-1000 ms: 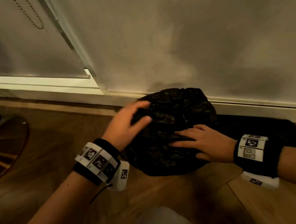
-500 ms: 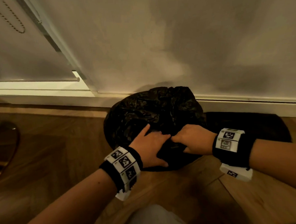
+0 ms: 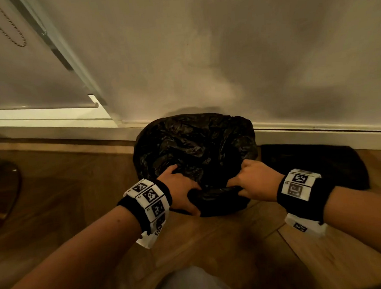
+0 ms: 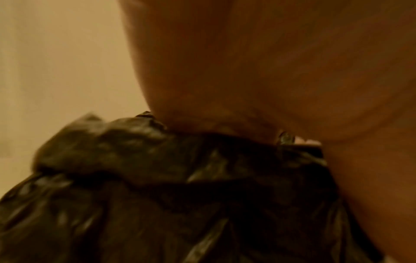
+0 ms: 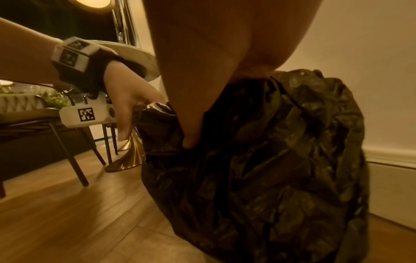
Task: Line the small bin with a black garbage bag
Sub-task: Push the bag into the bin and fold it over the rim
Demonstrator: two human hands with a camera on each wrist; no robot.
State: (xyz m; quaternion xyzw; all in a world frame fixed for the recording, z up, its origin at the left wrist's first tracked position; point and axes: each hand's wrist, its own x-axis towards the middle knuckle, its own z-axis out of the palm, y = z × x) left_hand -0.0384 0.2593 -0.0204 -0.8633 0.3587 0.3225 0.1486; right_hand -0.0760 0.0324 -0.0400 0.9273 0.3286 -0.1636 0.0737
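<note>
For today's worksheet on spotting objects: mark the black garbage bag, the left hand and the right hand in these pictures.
black garbage bag point(image 3: 191, 142): head view, crinkled plastic at the far side of the opening.
left hand point(image 3: 178, 189): head view, back of the hand gripping the near edge.
right hand point(image 3: 257, 180): head view, back of the hand gripping the near edge.

I count 1 black garbage bag point(image 3: 196, 144) over 1 bin, my 2 hands on it, left hand point(image 3: 181, 192) & right hand point(image 3: 256, 180), 2 wrist bands w/ markers, 1 gold lamp base point(image 5: 126, 158), 1 dark item point(image 3: 318, 166) by wall.
</note>
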